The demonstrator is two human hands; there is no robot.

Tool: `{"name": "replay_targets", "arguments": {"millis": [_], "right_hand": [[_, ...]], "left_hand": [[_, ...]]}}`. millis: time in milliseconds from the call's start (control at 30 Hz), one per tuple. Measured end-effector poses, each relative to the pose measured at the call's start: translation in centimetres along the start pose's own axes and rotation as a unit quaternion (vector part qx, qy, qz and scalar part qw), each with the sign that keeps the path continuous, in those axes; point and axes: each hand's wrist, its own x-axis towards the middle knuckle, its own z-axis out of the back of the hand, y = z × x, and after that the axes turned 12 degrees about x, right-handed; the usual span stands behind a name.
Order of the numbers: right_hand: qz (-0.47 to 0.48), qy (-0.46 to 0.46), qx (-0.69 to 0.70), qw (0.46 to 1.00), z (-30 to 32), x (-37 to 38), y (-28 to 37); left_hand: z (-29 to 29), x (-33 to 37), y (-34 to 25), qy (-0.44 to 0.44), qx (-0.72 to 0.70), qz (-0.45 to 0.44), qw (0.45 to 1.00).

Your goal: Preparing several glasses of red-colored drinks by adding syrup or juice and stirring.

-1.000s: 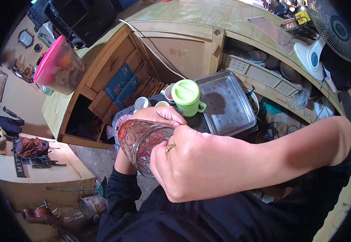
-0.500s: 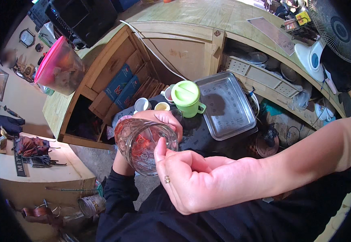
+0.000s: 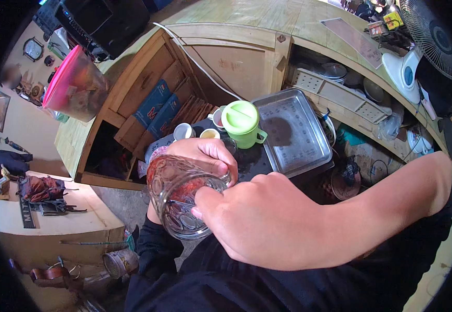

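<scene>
My left hand (image 3: 205,151) is wrapped around a clear glass mug (image 3: 164,177) with a moulded pattern, tipped so that its mouth faces me. Something reddish shows through its wall. My right hand (image 3: 262,213) is closed at the mug's mouth, its fingertips inside the rim. A thin dark line runs from those fingertips into the glass; what they grip is mostly hidden. Just beyond my left hand stand a green lidded pitcher (image 3: 240,124), a white cup (image 3: 183,132) and a cup with yellowish contents (image 3: 210,134).
A metal tray (image 3: 298,132) lies right of the pitcher. Behind them is a wooden counter (image 3: 226,62) with open shelves, holding a pink-lidded tub (image 3: 75,86) at left and a fan (image 3: 434,39) at right. Blue boxes (image 3: 158,110) lean in the left cubby.
My right hand has turned over, back of the hand upward, and its fingers have moved into the mug's mouth. The mug has dipped slightly toward me in my left hand.
</scene>
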Motion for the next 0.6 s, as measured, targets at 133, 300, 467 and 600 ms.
{"name": "replay_targets", "arguments": {"millis": [133,300,467,600], "right_hand": [[0.006,-0.014,-0.092,0.996,0.3,-0.1,1.4],[0.045,-0.038,-0.11,0.992,0.1,0.2,1.9],[0.048,-0.029,-0.169,0.984,-0.6,0.1,0.9],[0.076,0.003,-0.2,0.977,-1.8,0.7,0.0]], "left_hand": [[0.4,-0.3,0.2,0.01,-0.003,-0.017,1.0],[0.8,-0.3,-0.6,0.005,0.097,-0.081,0.992],[2.1,0.0,-0.4,-0.013,0.155,-0.099,0.983],[2.0,-1.1,0.3,-0.072,0.15,-0.11,0.98]]}}
